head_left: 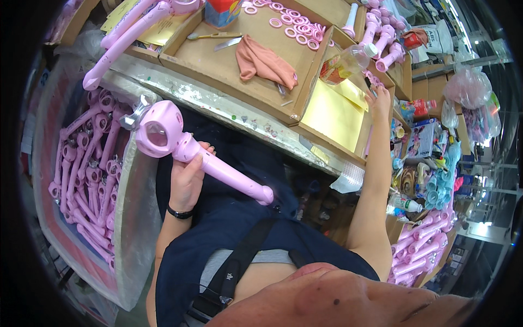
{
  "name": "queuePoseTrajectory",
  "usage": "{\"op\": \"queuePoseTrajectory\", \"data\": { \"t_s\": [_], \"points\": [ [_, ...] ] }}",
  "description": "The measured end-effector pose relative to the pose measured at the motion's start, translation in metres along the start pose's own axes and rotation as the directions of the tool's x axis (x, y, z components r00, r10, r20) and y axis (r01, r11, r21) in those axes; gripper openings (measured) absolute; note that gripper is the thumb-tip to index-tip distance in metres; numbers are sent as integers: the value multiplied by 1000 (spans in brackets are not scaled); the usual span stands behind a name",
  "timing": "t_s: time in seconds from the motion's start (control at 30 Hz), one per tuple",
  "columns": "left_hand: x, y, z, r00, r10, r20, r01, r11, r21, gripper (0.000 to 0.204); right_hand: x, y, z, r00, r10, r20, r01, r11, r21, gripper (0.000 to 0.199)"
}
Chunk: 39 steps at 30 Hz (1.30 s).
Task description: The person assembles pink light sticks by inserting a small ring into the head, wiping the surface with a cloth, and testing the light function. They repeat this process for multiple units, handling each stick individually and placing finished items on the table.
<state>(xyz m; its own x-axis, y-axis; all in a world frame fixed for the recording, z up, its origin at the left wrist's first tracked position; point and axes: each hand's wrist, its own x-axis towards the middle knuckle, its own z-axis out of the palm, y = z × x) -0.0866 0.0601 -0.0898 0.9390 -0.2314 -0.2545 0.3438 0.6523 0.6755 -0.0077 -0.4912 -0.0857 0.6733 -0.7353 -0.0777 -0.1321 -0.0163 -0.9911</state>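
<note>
A pink plastic toy wand (pixel 229 177) lies slantwise across my lap, with a round hollow head and a silver crown-like piece (pixel 136 113) at its tip. My left hand (pixel 184 182) is closed around the wand just below the head. Far to the right, my right hand (pixel 379 102) reaches over the cardboard tray's edge, its fingers pinched on a thin dark stick-like tool (pixel 368 83) whose exact kind I cannot make out. Beside that hand are small pink parts and a clear bottle (pixel 344 64) with yellowish liquid.
A plastic-lined bin (pixel 131 218) full of pink wands stands at left. Cardboard trays (pixel 218 71) on the bench hold pink rings (pixel 297 26), a salmon cloth (pixel 264 64), a brush (pixel 213 36) and yellow paper (pixel 332 117). More pink wands (pixel 419 245) are piled at right.
</note>
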Motion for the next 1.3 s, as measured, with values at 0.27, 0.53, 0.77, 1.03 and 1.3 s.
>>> {"op": "queuePoseTrajectory", "data": {
  "t_s": [0.27, 0.53, 0.77, 1.03, 1.3],
  "points": [
    [17, 5, 23, 897, 151, 415, -99, 985, -144, 58, -183, -60, 51, 907, -86, 412, -99, 908, 407, 16],
    [3, -6, 45, 824, 102, 558, -52, 993, -106, 64, -319, -50, 191, 406, -844, 350, 913, 388, -124, 20],
    [-4, 5, 25, 810, 179, 559, -61, 973, -223, 69, -329, -72, 186, 239, -734, 636, 957, 288, -27, 33],
    [-3, 8, 31, 786, 113, 608, -67, 993, -97, 77, -289, -167, 169, 339, -597, 727, 592, 736, 329, 17],
    [-9, 10, 35, 857, 149, 493, -113, 988, -101, 66, -387, -202, 148, 529, -594, 606, -377, 475, 795, 16]
  ]
}}
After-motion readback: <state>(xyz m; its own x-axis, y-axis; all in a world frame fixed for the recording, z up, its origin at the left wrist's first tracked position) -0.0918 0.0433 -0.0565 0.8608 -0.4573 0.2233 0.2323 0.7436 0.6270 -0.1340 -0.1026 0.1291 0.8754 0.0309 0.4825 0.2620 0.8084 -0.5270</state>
